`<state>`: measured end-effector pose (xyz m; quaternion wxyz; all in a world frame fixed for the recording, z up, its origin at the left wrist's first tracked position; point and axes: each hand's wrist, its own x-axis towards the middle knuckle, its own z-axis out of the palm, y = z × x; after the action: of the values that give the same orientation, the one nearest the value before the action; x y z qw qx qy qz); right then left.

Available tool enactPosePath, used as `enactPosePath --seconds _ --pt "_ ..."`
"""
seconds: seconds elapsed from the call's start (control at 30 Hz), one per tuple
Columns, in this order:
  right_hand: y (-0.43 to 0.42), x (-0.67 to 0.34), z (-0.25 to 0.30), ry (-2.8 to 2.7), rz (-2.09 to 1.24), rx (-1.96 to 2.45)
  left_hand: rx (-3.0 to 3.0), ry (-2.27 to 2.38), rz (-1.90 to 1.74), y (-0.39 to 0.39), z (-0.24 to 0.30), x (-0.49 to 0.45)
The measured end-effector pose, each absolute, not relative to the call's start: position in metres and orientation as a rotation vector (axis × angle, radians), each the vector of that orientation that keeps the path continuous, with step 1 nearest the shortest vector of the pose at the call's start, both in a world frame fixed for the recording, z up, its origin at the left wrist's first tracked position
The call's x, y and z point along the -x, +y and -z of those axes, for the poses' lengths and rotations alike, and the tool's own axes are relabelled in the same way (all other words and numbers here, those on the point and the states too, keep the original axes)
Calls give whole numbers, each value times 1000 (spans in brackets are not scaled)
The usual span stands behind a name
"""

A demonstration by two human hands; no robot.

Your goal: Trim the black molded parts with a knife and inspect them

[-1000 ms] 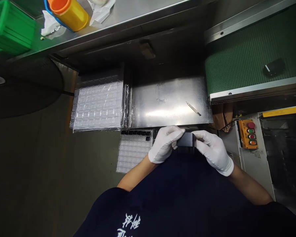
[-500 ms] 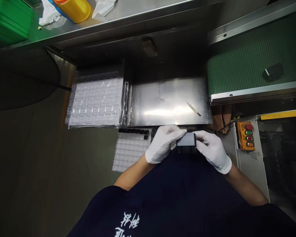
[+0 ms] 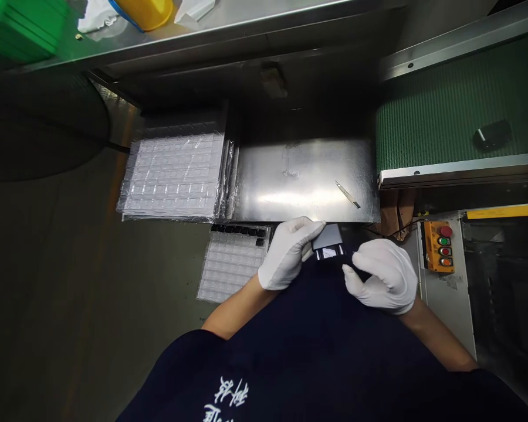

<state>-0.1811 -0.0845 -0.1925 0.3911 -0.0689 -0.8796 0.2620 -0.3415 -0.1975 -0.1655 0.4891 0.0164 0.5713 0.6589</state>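
Note:
My left hand (image 3: 288, 252), in a white glove, grips a small dark box-shaped part (image 3: 328, 237) by its left side. The part has a flat grey top and a glossy black front with a bright reflection. To its right, my gloved right hand (image 3: 382, 275) is apart from it, thumb and fingers spread with nothing seen between them. Beyond the hands, a thin metal blade-like tool (image 3: 347, 194) lies on the steel worktop (image 3: 286, 199). Below the worktop's left edge, a clear tray (image 3: 231, 264) carries several black pieces along its top row.
A stack of clear plastic trays (image 3: 171, 170) occupies the worktop's left side. At right runs a green conveyor belt (image 3: 431, 117) with a black object (image 3: 493, 136) on it. An orange button box (image 3: 439, 246) hangs below. A green bin (image 3: 22, 29) stands upper left.
My right hand has let go of the dark part and moved slightly right and down. The part, still in my left hand, has tilted, showing more of its glossy front.

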Motion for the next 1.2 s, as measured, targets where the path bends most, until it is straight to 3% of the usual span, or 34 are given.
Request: enactPosePath --seconds 0.13,0.2,0.43,0.57,0.67,0.83,0.93,1.2 --pt "-78 188 185 -2298 -403 24 -77 1395 -1606 -195 163 339" --pt "-77 188 184 -2321 -433 -4 -69 1395 -1603 -193 162 339" --pt "-82 178 193 -1704 -1264 487 -24 1381 -1594 -188 162 339" --pt "-79 182 198 -1491 -1541 672 -71 1396 -1589 -186 162 339" --pt "-75 181 198 -1697 -1384 655 -101 1430 -1579 -185 162 338" --pt "-65 175 191 -2243 -665 111 -92 1438 -1573 -180 159 336" --pt "-60 175 190 -2349 -384 -2 -72 1434 -1555 -176 157 334" --pt "-59 176 199 -2387 -379 52 -21 1452 -1501 -176 162 334"
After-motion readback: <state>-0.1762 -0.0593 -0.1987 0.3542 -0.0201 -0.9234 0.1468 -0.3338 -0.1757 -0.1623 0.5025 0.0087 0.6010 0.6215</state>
